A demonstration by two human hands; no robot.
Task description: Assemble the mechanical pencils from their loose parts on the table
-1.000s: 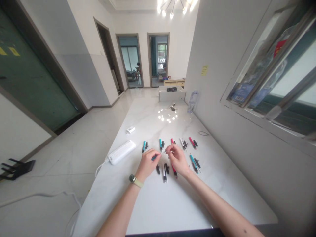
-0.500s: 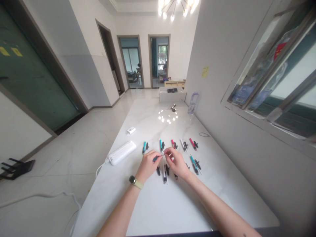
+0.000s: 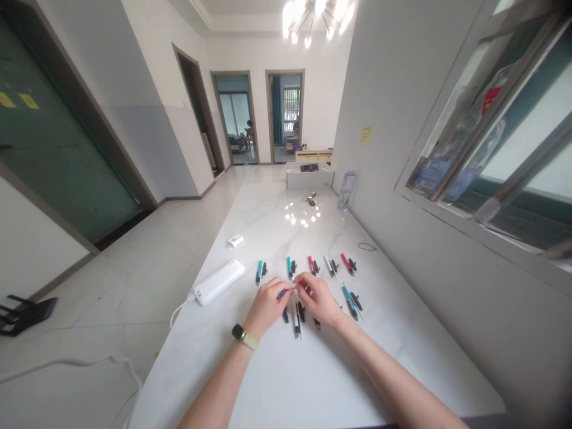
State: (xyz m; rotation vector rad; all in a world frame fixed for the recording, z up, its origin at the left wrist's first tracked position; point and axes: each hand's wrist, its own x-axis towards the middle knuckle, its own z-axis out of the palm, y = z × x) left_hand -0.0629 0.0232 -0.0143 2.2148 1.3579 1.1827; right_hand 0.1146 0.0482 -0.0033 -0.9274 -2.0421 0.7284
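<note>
My left hand (image 3: 267,305), with a watch on its wrist, pinches a teal pen barrel (image 3: 281,293) just above the white marble table (image 3: 286,369). My right hand (image 3: 318,300) is closed on a thin part at the barrel's right end, fingertips touching. Under and around the hands lie pen parts: a black-and-white pen (image 3: 296,319), black caps, a teal pen (image 3: 348,294). Beyond them runs a row with a teal pen (image 3: 258,271), another teal one (image 3: 289,267), a red pen (image 3: 311,265), a white one (image 3: 330,266) and a red pen (image 3: 345,263).
A white power strip (image 3: 218,281) with its cable lies left of the hands, a small white adapter (image 3: 235,241) beyond it. At the far end stand a white box (image 3: 309,175), keys (image 3: 311,198) and a clear water bottle (image 3: 345,190). A black loop (image 3: 367,246) lies by the right wall.
My hands have come together: a second ago the right hand held its thin part apart from the teal barrel, now the two meet. The view has tilted down slightly.
</note>
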